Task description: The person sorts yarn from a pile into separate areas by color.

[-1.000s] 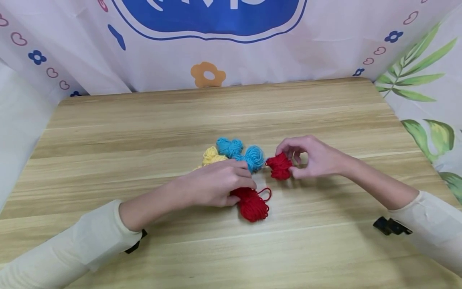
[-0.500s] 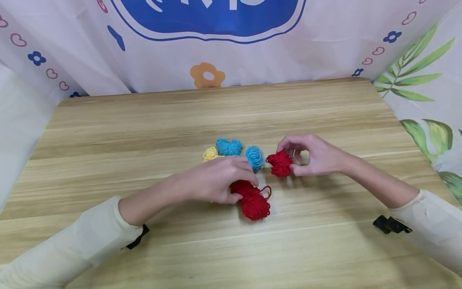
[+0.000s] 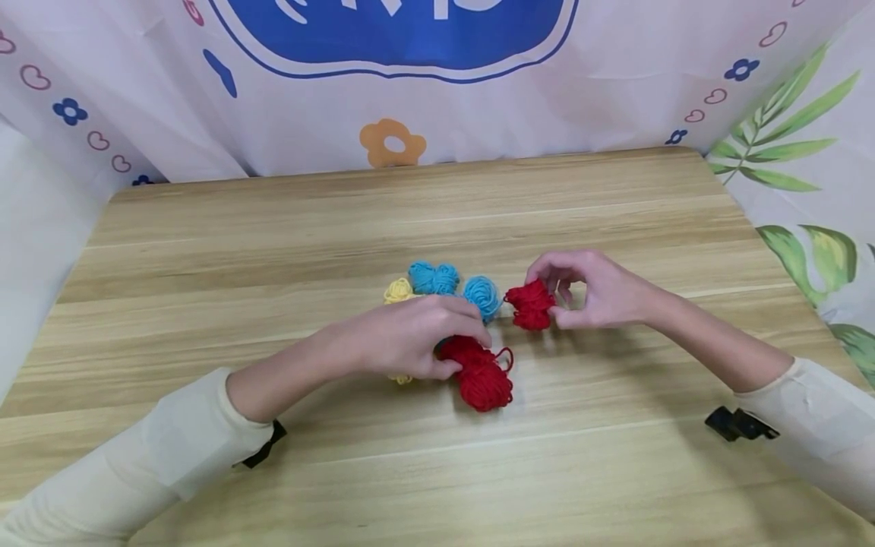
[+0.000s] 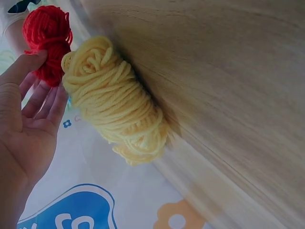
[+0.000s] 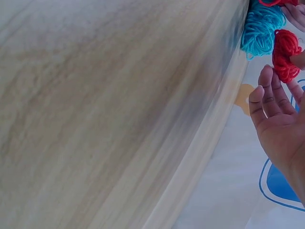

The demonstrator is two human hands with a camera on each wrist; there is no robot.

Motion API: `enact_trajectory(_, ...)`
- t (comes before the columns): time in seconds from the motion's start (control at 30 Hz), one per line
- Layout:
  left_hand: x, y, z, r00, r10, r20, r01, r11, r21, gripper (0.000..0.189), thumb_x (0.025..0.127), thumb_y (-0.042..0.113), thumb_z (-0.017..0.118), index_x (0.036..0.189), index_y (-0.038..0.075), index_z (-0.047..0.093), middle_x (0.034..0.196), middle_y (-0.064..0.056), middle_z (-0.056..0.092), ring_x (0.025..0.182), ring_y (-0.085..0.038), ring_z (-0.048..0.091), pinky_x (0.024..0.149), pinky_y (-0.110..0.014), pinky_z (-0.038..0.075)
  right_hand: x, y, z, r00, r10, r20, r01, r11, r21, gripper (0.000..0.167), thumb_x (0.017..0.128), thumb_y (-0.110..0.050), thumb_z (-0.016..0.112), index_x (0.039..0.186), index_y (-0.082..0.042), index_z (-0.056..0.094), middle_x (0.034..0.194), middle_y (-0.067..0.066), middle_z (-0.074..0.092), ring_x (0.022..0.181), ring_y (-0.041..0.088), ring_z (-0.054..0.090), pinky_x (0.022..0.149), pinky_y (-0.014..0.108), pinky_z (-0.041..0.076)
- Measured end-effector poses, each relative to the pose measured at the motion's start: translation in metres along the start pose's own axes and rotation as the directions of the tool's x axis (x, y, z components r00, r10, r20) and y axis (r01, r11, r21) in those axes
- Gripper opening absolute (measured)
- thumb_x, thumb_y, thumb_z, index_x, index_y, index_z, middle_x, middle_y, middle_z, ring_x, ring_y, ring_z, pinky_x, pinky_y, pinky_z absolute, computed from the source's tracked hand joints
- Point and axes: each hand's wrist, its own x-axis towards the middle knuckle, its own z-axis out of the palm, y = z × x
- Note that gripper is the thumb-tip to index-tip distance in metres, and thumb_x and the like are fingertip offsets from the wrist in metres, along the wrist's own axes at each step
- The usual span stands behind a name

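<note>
My left hand point(image 3: 427, 334) pinches a red yarn bundle point(image 3: 484, 380) between thumb and fingers; a loose loop sticks out of its right side. In the left wrist view this red bundle sits beside a thick yellow yarn skein point(image 4: 114, 102). A smaller red yarn bundle point(image 3: 531, 305), tied in at the middle, is held between the thumb and fingertips of my right hand point(image 3: 584, 289). Just left of it lies a blue yarn bundle point(image 3: 482, 295), seen from its rounded end. The left hand hides much of the yellow yarn point(image 3: 399, 292) in the head view.
Another blue yarn bundle point(image 3: 434, 278), narrow at the middle, lies behind the left hand. All this stands on a wood-grain table point(image 3: 273, 243). A white printed cloth point(image 3: 287, 121) hangs along its far edge.
The left hand has raised its red bundle slightly, moving it a little away from me. The right hand and its red bundle have shifted slightly toward the far side.
</note>
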Motion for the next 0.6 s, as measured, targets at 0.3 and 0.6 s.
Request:
enact_trajectory(0.3, 0.0028, -0.0029, 0.0002, 0.999, 0.047, -0.015, -0.047, 0.999, -0.025, 0.035, 0.086, 0.01, 0.085, 0.119, 0.006, 0.074, 0.113, -0.003, 0.068, 0.106, -0.013, 0.06, 0.089, -0.019, 0.054, 0.0003, -0.0004, -0.0022, 1.0, -0.009, -0.018, 0.009, 1.0, 0.011, 0.037, 0.076, 0.008, 0.073, 0.111, -0.001, 0.068, 0.094, -0.001, 0.071, 0.071, 0.022, 0.061, 0.055, 0.031, 0.051)
enact_trajectory(0.6, 0.0047, -0.002, -0.0006, 0.998, 0.055, -0.032, -0.056, 0.997, -0.048, 0.032, 0.086, 0.009, 0.085, 0.117, 0.005, 0.075, 0.116, -0.004, 0.069, 0.109, -0.014, 0.061, 0.092, -0.018, 0.053, -0.0002, 0.0016, -0.0043, 0.999, 0.002, -0.042, -0.002, 1.0, 0.011, 0.037, 0.075, 0.01, 0.073, 0.109, -0.002, 0.067, 0.092, 0.0, 0.07, 0.071, 0.021, 0.06, 0.056, 0.03, 0.052)
